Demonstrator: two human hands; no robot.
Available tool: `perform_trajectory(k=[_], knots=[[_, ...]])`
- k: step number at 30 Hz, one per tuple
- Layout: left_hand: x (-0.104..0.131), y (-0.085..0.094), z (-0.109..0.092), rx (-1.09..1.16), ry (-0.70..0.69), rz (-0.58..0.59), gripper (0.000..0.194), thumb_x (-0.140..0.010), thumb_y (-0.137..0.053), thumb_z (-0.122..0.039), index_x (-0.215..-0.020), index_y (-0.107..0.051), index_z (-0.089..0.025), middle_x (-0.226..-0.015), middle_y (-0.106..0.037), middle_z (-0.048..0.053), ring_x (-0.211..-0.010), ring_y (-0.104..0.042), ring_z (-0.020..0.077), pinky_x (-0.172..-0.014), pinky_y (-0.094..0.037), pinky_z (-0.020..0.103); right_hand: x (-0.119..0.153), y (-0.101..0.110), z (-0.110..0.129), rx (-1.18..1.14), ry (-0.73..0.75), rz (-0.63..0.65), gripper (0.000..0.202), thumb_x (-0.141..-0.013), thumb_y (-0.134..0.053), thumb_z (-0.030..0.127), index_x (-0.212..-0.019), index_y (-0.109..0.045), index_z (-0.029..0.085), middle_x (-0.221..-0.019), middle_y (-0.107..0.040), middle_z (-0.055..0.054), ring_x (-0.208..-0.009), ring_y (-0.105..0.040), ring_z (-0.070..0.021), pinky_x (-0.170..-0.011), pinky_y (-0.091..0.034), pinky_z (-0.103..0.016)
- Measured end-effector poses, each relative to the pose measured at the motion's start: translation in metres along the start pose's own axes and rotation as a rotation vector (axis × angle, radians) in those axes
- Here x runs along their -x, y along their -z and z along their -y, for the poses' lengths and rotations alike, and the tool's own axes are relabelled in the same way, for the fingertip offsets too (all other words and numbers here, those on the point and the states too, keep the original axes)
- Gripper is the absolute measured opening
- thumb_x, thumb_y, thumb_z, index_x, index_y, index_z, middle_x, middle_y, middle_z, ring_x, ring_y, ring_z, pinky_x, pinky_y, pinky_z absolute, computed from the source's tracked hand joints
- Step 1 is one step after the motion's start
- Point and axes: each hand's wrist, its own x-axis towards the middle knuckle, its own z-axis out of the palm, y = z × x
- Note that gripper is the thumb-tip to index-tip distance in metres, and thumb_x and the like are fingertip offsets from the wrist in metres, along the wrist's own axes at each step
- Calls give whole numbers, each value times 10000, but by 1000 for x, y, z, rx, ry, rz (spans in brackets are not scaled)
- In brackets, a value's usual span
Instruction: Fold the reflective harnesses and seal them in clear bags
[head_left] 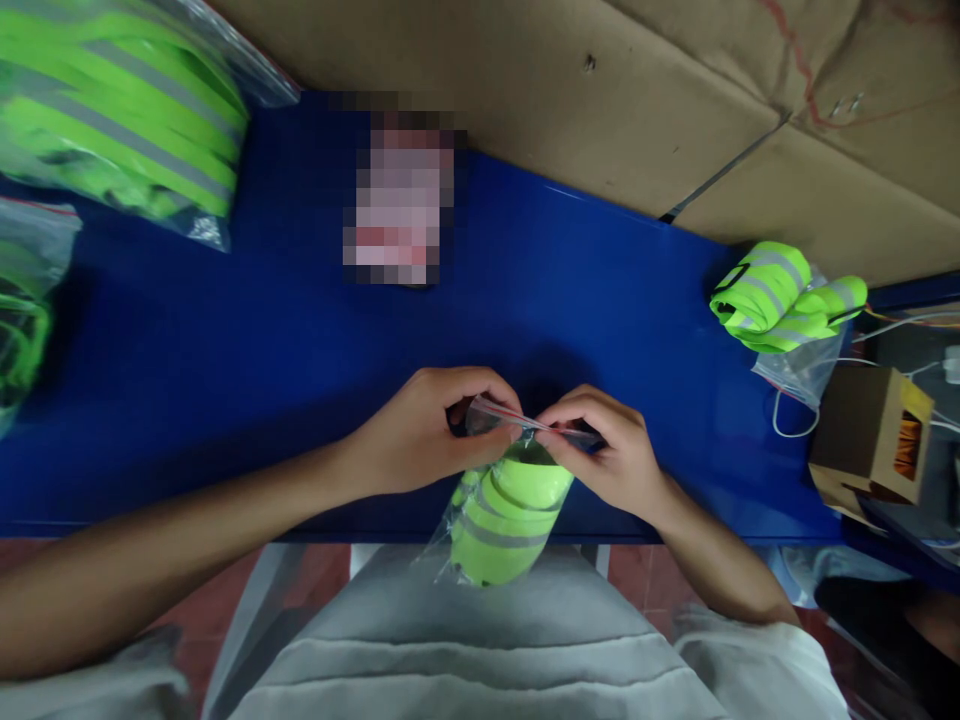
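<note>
A clear zip-lock bag (442, 530) hangs at the front edge of the blue table, its red-striped seal on top. Inside it sits a rolled reflective band (506, 520), bright yellow-green with grey stripes. My left hand (427, 425) pinches the left part of the seal between thumb and fingers. Close beside it, my right hand (611, 445) pinches the same seal from the right. The fingertips of both hands almost meet at the middle of the bag's mouth. Whether the seal is fully closed there cannot be made out.
Large bags of yellow-green bands (127, 110) lie at the left of the blue table (592, 270). Rolled bands (772, 290) rest on a plastic bag at the right, near a small cardboard box (862, 430) and cables. A blurred-out object (397, 200) lies toward the back, before brown cardboard (525, 80).
</note>
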Motion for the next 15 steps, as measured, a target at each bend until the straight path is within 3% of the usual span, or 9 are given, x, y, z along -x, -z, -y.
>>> perform_trajectory(k=[15], knots=[[0,-4,0,15,-38,-23,112,-878,-740,-285,-874,-755,-174,-798,-739,0,-681,-649,111,-601,-468,197,1,3,-2,-43,-48,63,50,-974,-721,181,-1010,-713,216,-895,-726,-18,-784,-680,-125,-697,-565,-259]])
